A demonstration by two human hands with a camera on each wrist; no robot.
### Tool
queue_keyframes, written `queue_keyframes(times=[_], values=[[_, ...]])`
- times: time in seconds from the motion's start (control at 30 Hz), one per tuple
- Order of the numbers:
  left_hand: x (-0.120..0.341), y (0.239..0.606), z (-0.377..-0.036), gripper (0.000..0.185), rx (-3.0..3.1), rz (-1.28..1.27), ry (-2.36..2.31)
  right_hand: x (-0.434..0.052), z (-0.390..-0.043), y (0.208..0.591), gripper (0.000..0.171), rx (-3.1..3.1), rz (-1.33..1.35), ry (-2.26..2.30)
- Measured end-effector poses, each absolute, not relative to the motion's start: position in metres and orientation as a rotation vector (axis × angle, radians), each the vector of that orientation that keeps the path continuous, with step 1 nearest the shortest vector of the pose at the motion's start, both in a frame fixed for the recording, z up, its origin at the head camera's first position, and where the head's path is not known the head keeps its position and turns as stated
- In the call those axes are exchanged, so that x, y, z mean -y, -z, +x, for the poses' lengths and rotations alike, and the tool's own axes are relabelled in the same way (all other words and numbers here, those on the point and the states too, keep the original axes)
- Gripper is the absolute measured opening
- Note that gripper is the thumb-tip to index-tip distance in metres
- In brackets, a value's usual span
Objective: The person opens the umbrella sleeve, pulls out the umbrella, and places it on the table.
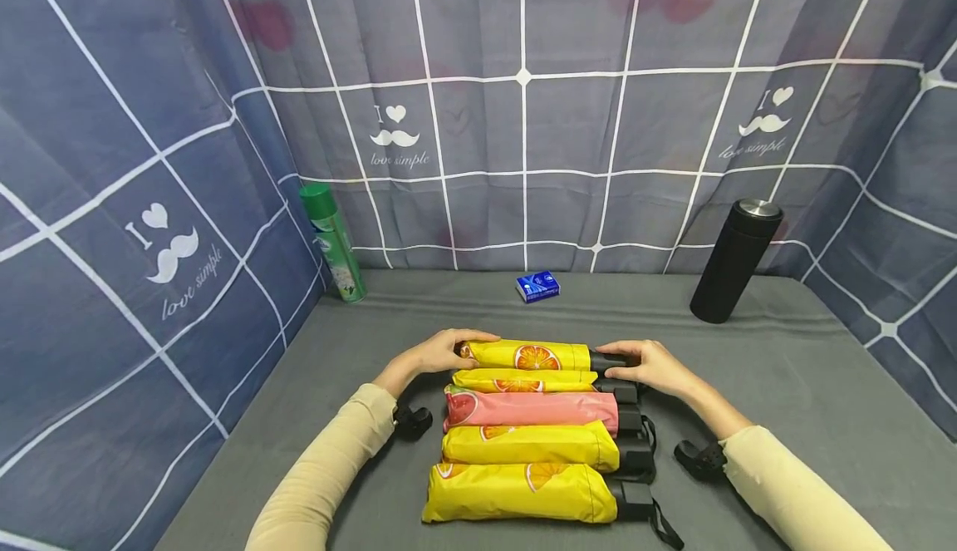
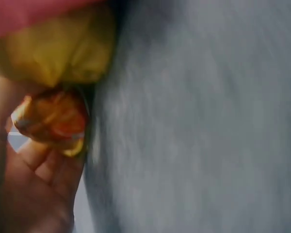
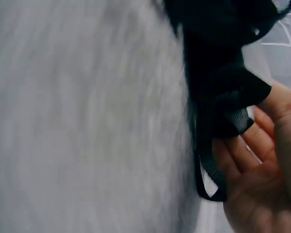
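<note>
Several folded umbrellas lie side by side on the grey table: yellow ones with orange-slice prints and one pink umbrella in the middle. My left hand cups the cloth tip of the farthest yellow umbrella. My right hand grips that umbrella's black handle. In the left wrist view, the orange-printed tip rests against my curled left hand. The right wrist view shows the black handle and its wrist strap against the fingers of my right hand.
A green spray can stands at the back left. A small blue packet lies at the back centre, and a black flask stands at the back right. Blue-grey checked cloth walls close in three sides.
</note>
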State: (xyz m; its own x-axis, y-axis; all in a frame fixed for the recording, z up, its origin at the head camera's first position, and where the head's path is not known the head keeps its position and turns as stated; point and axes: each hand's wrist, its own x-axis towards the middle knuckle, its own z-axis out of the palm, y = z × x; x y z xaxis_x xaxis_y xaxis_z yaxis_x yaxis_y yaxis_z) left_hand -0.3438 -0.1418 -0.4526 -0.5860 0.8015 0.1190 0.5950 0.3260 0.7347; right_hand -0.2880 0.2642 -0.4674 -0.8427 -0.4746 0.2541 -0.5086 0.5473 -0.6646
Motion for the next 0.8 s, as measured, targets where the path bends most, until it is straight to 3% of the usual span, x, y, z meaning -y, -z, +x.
queue_keyframes(times=[0.2,0.43,0.8], values=[[0.139,0.455,-0.34,0.047,-2.382,1.255,-1.172,-0.261,-0.287,0.472,0.041,2.693,0.848,-1.19],[0.129,0.413,-0.322,0.045,-2.257,1.173,-1.418,-0.259,-0.279,0.448,0.039,2.6,0.739,-1.395],[0.12,0.421,-0.333,0.042,-1.922,0.957,-1.862,-0.257,-0.276,0.436,0.046,2.433,0.629,-1.68]])
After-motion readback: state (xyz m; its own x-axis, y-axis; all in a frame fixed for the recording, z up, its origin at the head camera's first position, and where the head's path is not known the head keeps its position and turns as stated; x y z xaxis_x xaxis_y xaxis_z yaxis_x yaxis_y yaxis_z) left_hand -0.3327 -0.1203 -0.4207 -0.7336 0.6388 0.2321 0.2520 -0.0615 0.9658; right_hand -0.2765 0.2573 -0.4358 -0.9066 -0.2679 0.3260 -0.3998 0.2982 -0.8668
